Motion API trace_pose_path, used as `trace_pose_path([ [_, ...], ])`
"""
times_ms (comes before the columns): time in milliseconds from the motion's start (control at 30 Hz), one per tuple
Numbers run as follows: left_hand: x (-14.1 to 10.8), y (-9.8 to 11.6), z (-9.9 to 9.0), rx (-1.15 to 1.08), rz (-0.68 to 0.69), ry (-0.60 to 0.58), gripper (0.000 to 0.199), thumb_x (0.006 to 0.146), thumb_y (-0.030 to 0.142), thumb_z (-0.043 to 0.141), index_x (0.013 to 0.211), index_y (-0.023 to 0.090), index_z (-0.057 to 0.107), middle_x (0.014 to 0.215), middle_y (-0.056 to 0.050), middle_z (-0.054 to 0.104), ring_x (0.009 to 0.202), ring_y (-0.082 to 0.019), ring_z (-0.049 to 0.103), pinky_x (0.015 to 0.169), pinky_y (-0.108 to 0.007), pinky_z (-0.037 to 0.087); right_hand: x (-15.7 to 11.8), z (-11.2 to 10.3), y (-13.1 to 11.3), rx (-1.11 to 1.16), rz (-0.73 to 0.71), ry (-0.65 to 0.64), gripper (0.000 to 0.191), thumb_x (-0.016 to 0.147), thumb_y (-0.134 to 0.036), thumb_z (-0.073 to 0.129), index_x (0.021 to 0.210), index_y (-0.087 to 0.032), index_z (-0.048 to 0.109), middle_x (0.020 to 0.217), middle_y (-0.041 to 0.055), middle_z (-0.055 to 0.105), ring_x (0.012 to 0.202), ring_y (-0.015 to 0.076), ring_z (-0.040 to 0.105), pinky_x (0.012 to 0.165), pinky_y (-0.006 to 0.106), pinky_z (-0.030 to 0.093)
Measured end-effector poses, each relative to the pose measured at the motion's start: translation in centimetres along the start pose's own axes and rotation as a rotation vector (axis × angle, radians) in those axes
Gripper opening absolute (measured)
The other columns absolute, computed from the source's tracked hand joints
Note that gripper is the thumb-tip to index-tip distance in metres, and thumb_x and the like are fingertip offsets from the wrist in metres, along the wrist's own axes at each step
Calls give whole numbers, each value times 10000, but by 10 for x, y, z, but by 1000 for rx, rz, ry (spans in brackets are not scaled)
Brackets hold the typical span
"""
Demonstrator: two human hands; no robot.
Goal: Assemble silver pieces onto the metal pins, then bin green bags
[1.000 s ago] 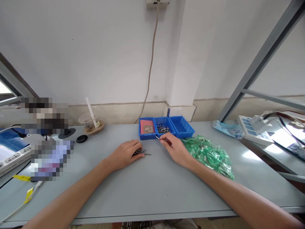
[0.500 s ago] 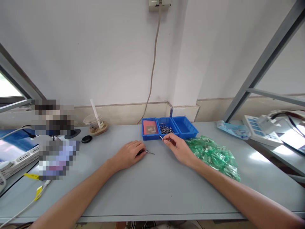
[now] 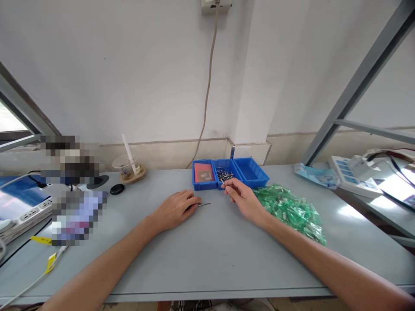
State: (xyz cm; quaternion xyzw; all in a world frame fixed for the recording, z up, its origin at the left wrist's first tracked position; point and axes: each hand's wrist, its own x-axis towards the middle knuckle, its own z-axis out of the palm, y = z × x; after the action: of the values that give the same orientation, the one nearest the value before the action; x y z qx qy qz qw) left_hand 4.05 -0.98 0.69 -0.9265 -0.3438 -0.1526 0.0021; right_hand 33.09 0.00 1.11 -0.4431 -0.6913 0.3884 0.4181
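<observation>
My left hand (image 3: pixel 177 208) rests on the grey table with its fingers closed on a thin metal piece (image 3: pixel 204 204), whose end sticks out to the right. My right hand (image 3: pixel 241 196) is just in front of the middle blue bin, thumb and fingers pinching a small metal pin (image 3: pixel 223 183). Many small metal pins (image 3: pixel 224 175) lie in that middle bin. The left blue bin (image 3: pixel 205 186) holds a reddish flat packet (image 3: pixel 203 172). Nothing shows inside the right blue bin (image 3: pixel 251 172).
Crumpled green plastic (image 3: pixel 292 211) lies beside my right forearm. At the left are a black round lid (image 3: pixel 117 189), a clear cup (image 3: pixel 125 162) on a brown base, power strips and cables. A blue packet (image 3: pixel 317 176) and white power strip (image 3: pixel 353 177) are at the right.
The metal piece at my left hand has turned, its tip now slightly higher. My right hand has shifted slightly right, and its pin points more upright.
</observation>
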Motion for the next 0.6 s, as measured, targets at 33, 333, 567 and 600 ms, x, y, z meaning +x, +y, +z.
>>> trace_pose_path([
  [33, 0, 0, 0, -4, -1, -1, 257, 1123, 273, 378, 1210, 234, 616, 1051, -50, 615, 919, -194, 599, 843, -326, 490, 0, 0, 0, 4, 1, -1, 247, 1044, -434, 493, 1114, -239, 626, 935, 9, 619, 706, 154, 492, 667, 300, 438],
  [333, -1, -2, 4, -33, -24, 15, 191, 1113, 318, 426, 1064, 217, 581, 1038, -47, 621, 926, -202, 599, 821, -330, 493, -1, 0, -2, 13, 18, -6, 255, 1031, -447, 506, 1108, -238, 630, 926, 15, 616, 712, 158, 497, 671, 305, 442],
  [567, -1, 0, 2, -44, -4, 28, 247, 1117, 270, 397, 1252, 248, 602, 1104, -57, 620, 950, -199, 611, 848, -334, 508, 0, -1, -2, 15, 17, -2, 249, 1025, -446, 510, 1089, -237, 629, 910, 10, 611, 706, 158, 495, 671, 301, 445],
  [600, -1, 0, 2, -42, 3, 28, 267, 1118, 268, 395, 1286, 262, 603, 1116, -59, 619, 953, -198, 614, 856, -335, 510, 1, -1, -2, 11, 19, -4, 245, 1025, -441, 510, 1088, -237, 629, 910, 10, 612, 704, 158, 495, 669, 301, 444],
])
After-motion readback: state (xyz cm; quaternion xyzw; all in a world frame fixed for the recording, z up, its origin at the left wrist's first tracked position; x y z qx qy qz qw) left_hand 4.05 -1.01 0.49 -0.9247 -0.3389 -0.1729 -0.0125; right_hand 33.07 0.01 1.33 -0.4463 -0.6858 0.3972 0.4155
